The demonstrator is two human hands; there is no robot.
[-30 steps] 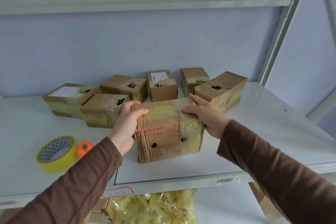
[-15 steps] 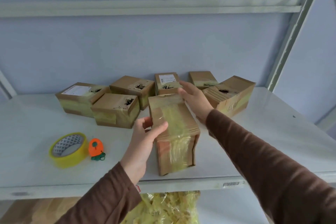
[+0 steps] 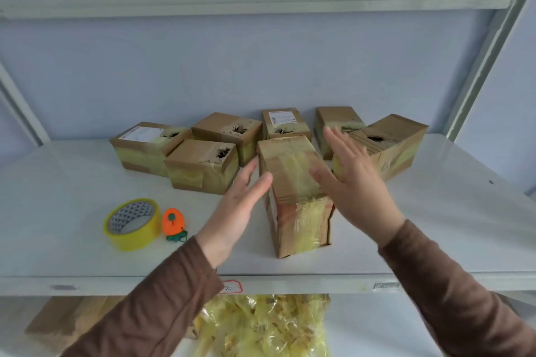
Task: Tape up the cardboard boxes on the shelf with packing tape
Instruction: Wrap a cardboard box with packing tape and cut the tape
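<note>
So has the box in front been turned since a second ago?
Yes. The front box showed its long side to the shelf edge; now a short taped end faces the edge, and its length points back toward the rear boxes.

Light was soft, even, daylight-like; shadows faint. Mild sheen lay on the white shelf (image 3: 435, 211) at right. Both hands showed motion blur. Wide-angle lens bowed the shelf frame (image 3: 493, 38) at the edges.
</note>
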